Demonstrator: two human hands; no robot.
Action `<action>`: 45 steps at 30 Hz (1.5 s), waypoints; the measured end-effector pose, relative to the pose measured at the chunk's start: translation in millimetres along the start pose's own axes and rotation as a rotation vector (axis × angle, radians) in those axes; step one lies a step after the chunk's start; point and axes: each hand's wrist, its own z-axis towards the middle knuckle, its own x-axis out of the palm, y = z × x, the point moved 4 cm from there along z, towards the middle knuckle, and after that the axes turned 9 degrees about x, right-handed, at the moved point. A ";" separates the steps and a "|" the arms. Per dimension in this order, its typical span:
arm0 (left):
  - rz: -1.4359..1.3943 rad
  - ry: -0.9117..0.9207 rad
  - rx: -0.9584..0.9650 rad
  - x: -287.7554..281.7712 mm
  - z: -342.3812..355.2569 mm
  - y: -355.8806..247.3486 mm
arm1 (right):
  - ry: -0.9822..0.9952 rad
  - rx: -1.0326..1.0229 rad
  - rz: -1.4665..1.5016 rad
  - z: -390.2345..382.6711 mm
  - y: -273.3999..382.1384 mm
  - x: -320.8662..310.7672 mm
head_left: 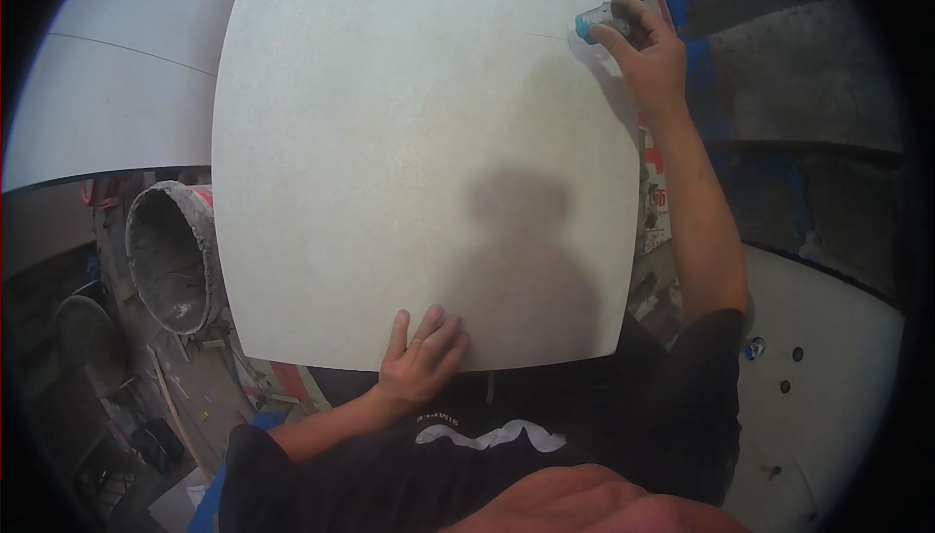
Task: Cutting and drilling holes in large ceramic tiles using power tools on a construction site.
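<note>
The right hand (651,51) is pinching a small teal-and-grey hand tool (598,21) over the pale panel (380,153) beneath both hands, the left hand (421,360) resting fingers spread, while one short faint line (551,37) left of the pinch covers seemingly little width.

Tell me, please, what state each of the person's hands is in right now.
Left hand: open, resting on the pale panel at its near edge.
Right hand: closed, holding a small teal-and-grey object.
</note>
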 end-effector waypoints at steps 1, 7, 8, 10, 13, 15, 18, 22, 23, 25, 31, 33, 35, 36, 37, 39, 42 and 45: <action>-0.008 0.030 -0.003 1.6 0.2 1.4 | -0.029 -0.036 -0.056 -3.9 2.9 3.4; -0.076 0.079 -0.033 3.5 -2.3 2.3 | -0.041 -0.072 -0.209 -14.0 9.0 21.5; -0.082 0.058 -0.038 3.2 -3.1 2.3 | -0.080 -0.086 -0.152 -15.3 9.3 20.0; -0.071 0.075 -0.036 5.2 -4.5 2.0 | -0.042 -0.132 -0.266 -16.4 9.9 21.6; -0.061 0.061 -0.023 6.8 -5.6 3.5 | -0.050 -0.194 -0.380 -14.5 11.1 21.6; -0.061 0.033 -0.024 6.9 -5.5 5.3 | -0.079 -0.228 -0.383 -10.2 13.6 21.4; -0.053 0.003 -0.010 7.3 -4.3 6.6 | -0.070 -0.307 -0.380 -7.4 20.7 23.3; -0.065 -0.007 -0.006 8.2 -5.8 8.4 | -0.005 -0.283 -0.333 -7.7 22.8 29.9; -0.074 -0.024 -0.011 8.1 -6.4 8.5 | -0.042 -0.253 -0.159 -8.3 22.1 27.5; -0.081 -0.038 -0.014 8.9 -7.7 9.3 | 0.016 -0.224 -0.309 -9.8 19.5 32.3; -0.077 -0.040 -0.009 11.2 -9.3 11.0 | 0.045 -0.173 -0.340 -9.7 14.1 29.9; -0.077 -0.049 -0.016 10.1 -9.9 11.9 | 0.084 -0.157 -0.454 -10.5 13.1 30.9; -0.073 -0.042 -0.023 11.2 -10.3 13.3 | 0.005 -0.241 -0.431 -12.4 17.1 29.0; -0.088 -0.052 -0.017 11.5 -10.5 13.6 | 0.029 -0.236 -0.449 -13.1 16.4 31.0; -0.095 -0.051 -0.010 12.3 -10.3 13.0 | 0.016 -0.292 -0.335 -14.5 18.4 30.8; -0.102 -0.064 -0.013 12.9 -10.1 12.8 | 0.002 -0.342 -0.224 -15.8 19.3 30.9; -0.080 -0.062 -0.011 13.2 -10.7 13.3 | 0.102 -0.195 -0.451 -13.1 9.7 37.0; -0.060 -0.055 -0.008 12.4 -11.3 14.3 | -0.020 -0.245 -0.312 -12.3 11.5 30.0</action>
